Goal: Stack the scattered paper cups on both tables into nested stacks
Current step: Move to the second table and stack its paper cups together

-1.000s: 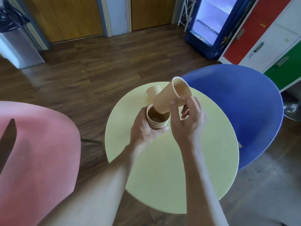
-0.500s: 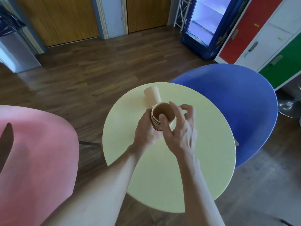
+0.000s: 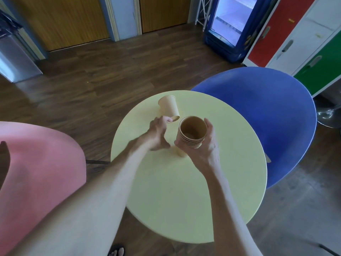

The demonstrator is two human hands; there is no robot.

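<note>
A nested stack of several tan paper cups [image 3: 191, 133] is held upright above the round yellow table [image 3: 184, 191], with my right hand [image 3: 204, 146] wrapped around it. A single tan paper cup [image 3: 168, 108] lies on its side near the table's far edge, its mouth toward the far side. My left hand [image 3: 158, 133] is stretched toward that cup with fingers apart, its fingertips at the cup's near end, and it grips nothing.
A blue round table [image 3: 273, 115] overlaps behind the yellow one on the right. A pink table [image 3: 36, 172] stands to the left. On the wooden floor beyond are a blue glass-door fridge [image 3: 232, 24] and red, white and green lockers [image 3: 302, 34].
The loose cup went into the stack. My left hand let go of the stack and moved toward the lying cup; my right hand now holds the stack alone.
</note>
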